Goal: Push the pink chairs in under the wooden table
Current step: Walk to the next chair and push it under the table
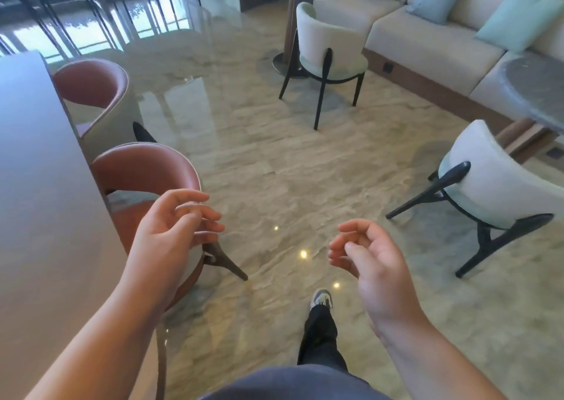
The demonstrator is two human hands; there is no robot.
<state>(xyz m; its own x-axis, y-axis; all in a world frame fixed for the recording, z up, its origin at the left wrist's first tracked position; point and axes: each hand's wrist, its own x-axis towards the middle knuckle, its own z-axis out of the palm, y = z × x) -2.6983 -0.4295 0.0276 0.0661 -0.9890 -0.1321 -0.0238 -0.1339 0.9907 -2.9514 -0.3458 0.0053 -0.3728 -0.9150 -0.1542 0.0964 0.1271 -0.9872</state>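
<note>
Both hands loose and holding nothing: left hand (174, 225) hovers over the near pink chair (146, 170), right hand (363, 253) out over the floor. I'd grab that backrest with both, push straight toward the counter (39, 186); far pink chair (97, 91) sits beyond.

One view only: a wide-angle camera worn on the person's head. It looks forward and steeply down, over the floor (274, 161) ahead. Straight edges bow toward the frame borders. Closest to the lens are the left hand (171, 231) at 8 o'clock and the right hand (369, 262) at 4 o'clock, both large in frame. The table (39, 201) edge runs along 9 o'clock, close by. The sofa (427, 48) lies far off at 1 o'clock. No second view exists, so no overlap applies.
</note>
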